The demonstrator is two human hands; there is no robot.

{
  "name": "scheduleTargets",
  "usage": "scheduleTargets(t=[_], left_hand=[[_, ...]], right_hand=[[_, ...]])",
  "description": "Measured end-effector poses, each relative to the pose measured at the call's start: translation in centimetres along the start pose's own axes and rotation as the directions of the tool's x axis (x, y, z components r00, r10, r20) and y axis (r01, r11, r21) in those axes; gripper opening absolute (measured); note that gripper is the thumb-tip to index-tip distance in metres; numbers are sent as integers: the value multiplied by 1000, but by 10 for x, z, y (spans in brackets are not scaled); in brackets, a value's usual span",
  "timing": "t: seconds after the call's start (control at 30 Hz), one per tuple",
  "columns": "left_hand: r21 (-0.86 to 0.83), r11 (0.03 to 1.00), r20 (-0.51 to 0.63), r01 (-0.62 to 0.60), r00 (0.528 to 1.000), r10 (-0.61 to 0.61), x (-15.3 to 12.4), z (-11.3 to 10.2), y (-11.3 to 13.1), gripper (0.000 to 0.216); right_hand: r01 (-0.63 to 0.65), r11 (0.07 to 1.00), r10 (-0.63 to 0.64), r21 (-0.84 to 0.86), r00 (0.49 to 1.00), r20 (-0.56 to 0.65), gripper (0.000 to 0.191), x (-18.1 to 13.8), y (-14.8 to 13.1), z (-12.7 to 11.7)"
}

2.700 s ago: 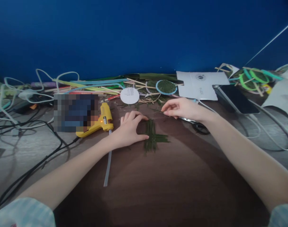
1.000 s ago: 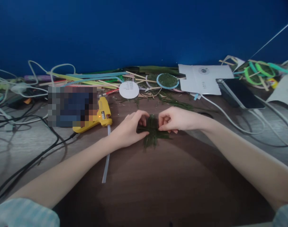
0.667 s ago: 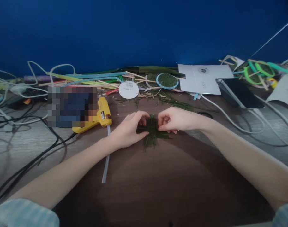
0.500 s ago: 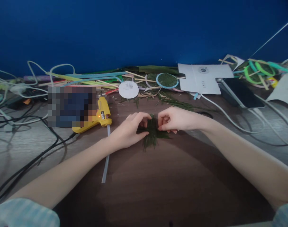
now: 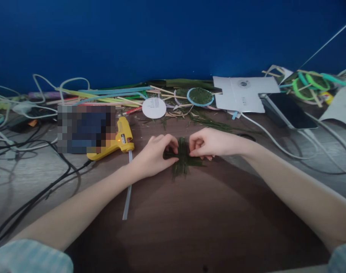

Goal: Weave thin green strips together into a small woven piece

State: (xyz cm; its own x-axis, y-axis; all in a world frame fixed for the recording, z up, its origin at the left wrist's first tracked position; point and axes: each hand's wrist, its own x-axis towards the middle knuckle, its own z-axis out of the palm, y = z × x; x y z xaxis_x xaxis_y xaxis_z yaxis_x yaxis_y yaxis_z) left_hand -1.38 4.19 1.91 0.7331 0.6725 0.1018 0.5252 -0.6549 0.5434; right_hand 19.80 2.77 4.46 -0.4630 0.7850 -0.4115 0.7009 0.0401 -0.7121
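Here, fingers [image 5: 172, 161] on strips [image 5: 184, 163], printed disc [image 5: 154, 108], illegible

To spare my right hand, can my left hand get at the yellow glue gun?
Probably yes: the left hand, at the green strips, is close to the yellow glue gun, nothing visible between.

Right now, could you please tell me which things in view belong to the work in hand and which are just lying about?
Apparently in the work:
crossed green strips, at the left hand and right hand
loose green strips beyond, probably

Apparently lying about:
yellow glue gun, its light lit
white disc
white cut card
phone
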Motion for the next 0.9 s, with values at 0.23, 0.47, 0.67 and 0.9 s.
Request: scheduleTargets(t=[0.23, 0.47, 0.67, 0.9], left_hand=[[52, 999, 46, 8, 999, -10, 2, -1, -4, 14], [96, 994, 24, -45, 999, 43, 0, 0, -1, 21], [86, 996, -5, -33, 999, 34, 0, 1, -1, 16], [69, 998, -17, -2, 1000, 4, 1, 2, 0, 18]], right_hand=[[172, 977, -162, 122, 983, -88, 18, -3, -7, -4], [374, 922, -357, 101, 921, -159, 24, -3, -14, 5], [438, 898, -415, 43, 875, -249, 25, 2, -9, 4], [203, 925, -346, -322, 798, -493, 8, 19, 9, 16]])
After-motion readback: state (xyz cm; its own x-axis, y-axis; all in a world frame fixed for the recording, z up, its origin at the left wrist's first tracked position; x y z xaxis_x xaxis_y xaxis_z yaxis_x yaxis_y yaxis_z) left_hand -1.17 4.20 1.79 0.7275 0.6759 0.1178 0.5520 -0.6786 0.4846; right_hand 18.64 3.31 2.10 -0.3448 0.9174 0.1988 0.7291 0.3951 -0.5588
